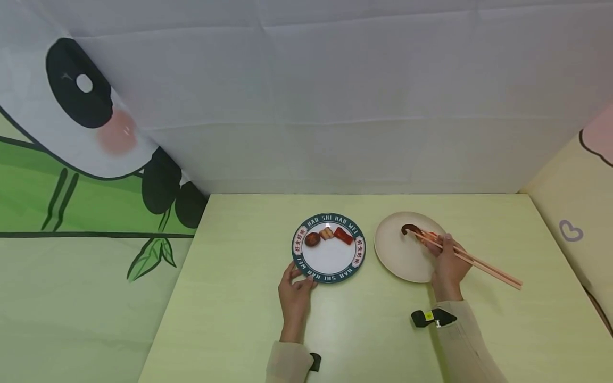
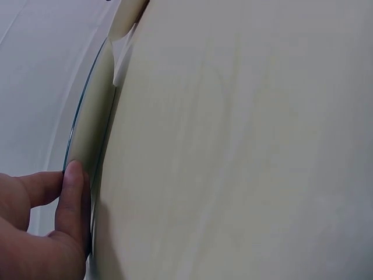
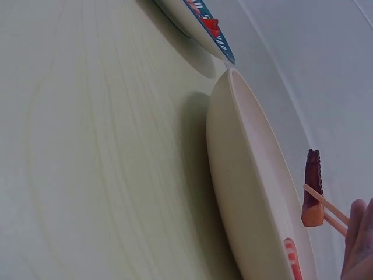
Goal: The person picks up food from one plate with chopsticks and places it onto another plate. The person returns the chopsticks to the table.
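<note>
My right hand (image 1: 449, 266) holds a pair of wooden chopsticks (image 1: 493, 270) over a cream plate (image 1: 402, 260). Between their tips is a dark brown, curled food piece (image 1: 410, 229) like an octopus tentacle; its bumpy edge shows in the right wrist view. A red-and-white striped food piece (image 3: 292, 256) lies in the cream plate, partly hidden by its rim. My left hand (image 1: 294, 298) grips the lower left rim of a white plate with a green lettered border (image 1: 328, 263). On that plate sit a round brown piece (image 1: 313, 239), a tan piece (image 1: 326, 233) and a red piece (image 1: 342, 235).
Both plates stand side by side on a pale yellow table (image 1: 230, 298), the green-rimmed one on the left. A white cloth wall (image 1: 335, 106) rises behind the table's back edge. Printed panels flank it left and right. Each wrist wears a small black camera (image 1: 433, 318).
</note>
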Tool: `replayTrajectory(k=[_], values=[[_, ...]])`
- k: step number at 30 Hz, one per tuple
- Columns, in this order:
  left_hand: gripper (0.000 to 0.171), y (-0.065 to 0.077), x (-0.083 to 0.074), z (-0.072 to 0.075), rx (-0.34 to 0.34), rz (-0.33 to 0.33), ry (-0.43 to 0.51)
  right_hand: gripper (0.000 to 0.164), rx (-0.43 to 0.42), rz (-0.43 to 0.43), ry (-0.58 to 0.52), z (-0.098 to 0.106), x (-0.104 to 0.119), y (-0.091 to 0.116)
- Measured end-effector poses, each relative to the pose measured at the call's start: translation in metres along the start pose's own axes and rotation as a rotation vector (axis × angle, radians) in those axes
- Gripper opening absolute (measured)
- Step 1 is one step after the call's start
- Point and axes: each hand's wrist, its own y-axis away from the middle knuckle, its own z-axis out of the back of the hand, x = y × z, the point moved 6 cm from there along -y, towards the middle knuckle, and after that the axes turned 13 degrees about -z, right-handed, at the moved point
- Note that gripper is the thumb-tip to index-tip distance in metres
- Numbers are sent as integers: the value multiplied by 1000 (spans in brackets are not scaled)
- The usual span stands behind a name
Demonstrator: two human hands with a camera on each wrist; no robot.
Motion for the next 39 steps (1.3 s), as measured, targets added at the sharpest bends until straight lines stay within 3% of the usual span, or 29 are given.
replayTrajectory(k=[7,17,39], values=[[70,-1,2,-1,-5,13,-7,21,-6,1,4,0,-2,0],[70,-2,5,-2,-6,36,-8,35,-46,-7,90,1,-1,4],[69,1,-1,2,-9,27,10,19,-12,-14,21,-4,7,12]])
